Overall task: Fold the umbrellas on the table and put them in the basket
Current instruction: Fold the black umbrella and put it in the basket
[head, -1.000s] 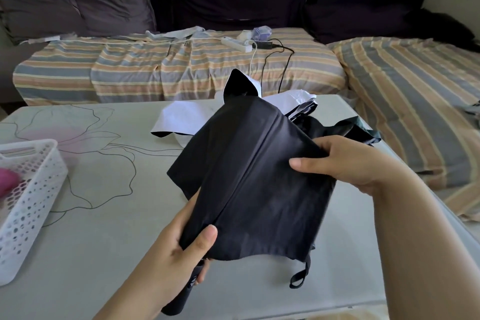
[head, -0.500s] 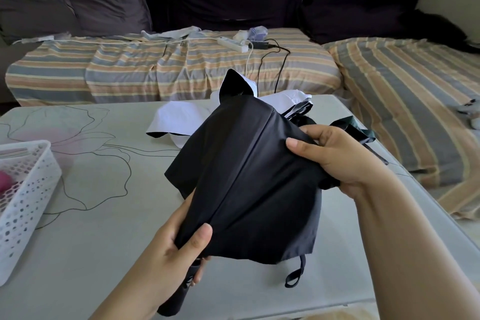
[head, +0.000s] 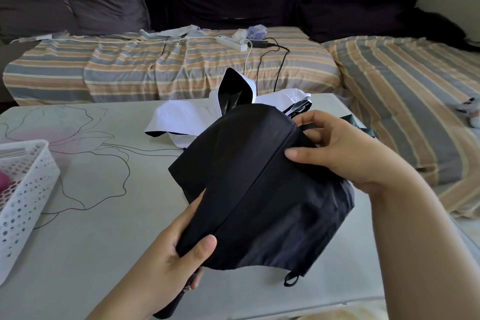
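I hold a collapsed black umbrella (head: 262,197) above the table (head: 109,254), its canopy loose and baggy. My left hand (head: 179,252) grips its handle end at the bottom, thumb over the fabric. My right hand (head: 335,150) pinches a fold of the canopy near the top end. A small black strap loop hangs from the lower edge. Behind it lies a white umbrella with a black lining (head: 197,119), spread loosely on the table. The white perforated basket (head: 26,189) stands at the table's left edge with something pink inside.
A sofa with a striped cover (head: 155,70) runs behind the table, with dark cushions along its back. A white power strip (head: 231,43) and black cable lie on it. Another striped seat (head: 415,101) extends on the right, close to the table's right edge.
My right hand has shifted up along the canopy and regripped a fold near the top. The black fabric has been gathered rightward and bunched under that hand. The left hand stays on the handle.
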The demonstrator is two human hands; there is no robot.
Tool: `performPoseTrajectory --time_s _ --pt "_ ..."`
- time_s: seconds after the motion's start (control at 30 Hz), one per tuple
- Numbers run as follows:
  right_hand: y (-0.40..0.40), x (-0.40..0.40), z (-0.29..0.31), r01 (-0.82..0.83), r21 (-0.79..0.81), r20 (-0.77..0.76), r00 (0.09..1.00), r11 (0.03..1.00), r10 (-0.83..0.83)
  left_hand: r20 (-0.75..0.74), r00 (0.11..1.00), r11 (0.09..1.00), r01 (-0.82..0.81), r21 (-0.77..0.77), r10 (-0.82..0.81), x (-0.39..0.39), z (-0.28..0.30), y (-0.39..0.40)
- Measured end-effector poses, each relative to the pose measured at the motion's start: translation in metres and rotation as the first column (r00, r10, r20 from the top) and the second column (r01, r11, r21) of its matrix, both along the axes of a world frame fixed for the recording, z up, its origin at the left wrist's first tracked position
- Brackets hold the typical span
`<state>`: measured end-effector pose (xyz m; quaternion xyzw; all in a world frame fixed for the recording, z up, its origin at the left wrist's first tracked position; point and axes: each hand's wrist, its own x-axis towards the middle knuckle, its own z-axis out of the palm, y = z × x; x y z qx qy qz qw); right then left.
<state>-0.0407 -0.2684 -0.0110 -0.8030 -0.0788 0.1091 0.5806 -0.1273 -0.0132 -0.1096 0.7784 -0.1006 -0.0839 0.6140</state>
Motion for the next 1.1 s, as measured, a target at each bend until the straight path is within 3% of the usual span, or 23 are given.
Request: performPoseTrajectory --time_s 0.1,0.2,0.3,0.37,0.43,0.5,0.57,0.77,0.87,0.97,1.0,1.1 --pt "0.010 -0.001 -0.007 0.100 0.002 0.109 0.989 0.995 -0.100 -0.012 1.000 1.000 -0.021 -0.019 0.020 0.000 0.000 -0.002" --pt "0.010 -0.003 -0.004 0.137 -0.118 0.218 0.970 0.983 -0.109 -0.014 0.999 0.999 -0.044 -0.026 0.043 0.000 0.001 -0.003" --pt "0.007 -0.003 -0.003 0.128 -0.214 0.186 0.979 0.968 -0.088 -0.004 0.999 0.999 -0.052 -0.011 0.052 0.000 -0.001 -0.002" --pt "0.006 -0.003 -0.006 0.103 -0.112 0.139 0.986 0.988 -0.087 -0.003 0.999 0.999 -0.044 -0.015 0.044 0.000 -0.001 -0.001" --pt "0.006 -0.004 -0.006 0.049 0.115 0.085 0.995 0.992 -0.059 -0.010 0.999 0.999 -0.033 -0.027 0.033 0.000 0.001 0.000" --pt "0.005 -0.005 -0.003 -0.007 0.365 0.039 0.999 0.931 -0.007 -0.019 0.999 0.998 -0.032 -0.055 0.031 0.000 0.003 0.002" --pt "0.007 -0.004 -0.003 -0.039 0.481 0.040 0.999 0.876 0.022 -0.037 0.998 0.996 -0.044 -0.080 0.041 0.000 0.004 0.002" --pt "0.004 0.001 -0.009 -0.017 0.603 -0.106 0.989 0.798 0.101 -0.118 0.992 0.981 -0.069 -0.179 0.049 -0.001 0.006 -0.004" --pt "0.003 0.000 -0.008 0.074 0.644 -0.182 0.982 0.762 0.059 -0.133 0.988 0.976 -0.107 -0.192 0.082 -0.001 0.009 -0.003" --pt "0.003 -0.001 -0.003 0.195 0.739 -0.254 0.967 0.644 -0.001 -0.119 0.985 0.970 -0.147 -0.192 0.126 0.001 0.008 -0.001" --pt "0.004 -0.002 -0.002 0.207 0.741 -0.279 0.960 0.639 0.012 -0.113 0.984 0.969 -0.156 -0.191 0.136 0.001 0.007 -0.001" --pt "0.014 -0.006 -0.006 0.168 0.625 -0.328 0.943 0.762 0.062 -0.101 0.979 0.965 -0.192 -0.178 0.176 0.002 0.004 -0.003"
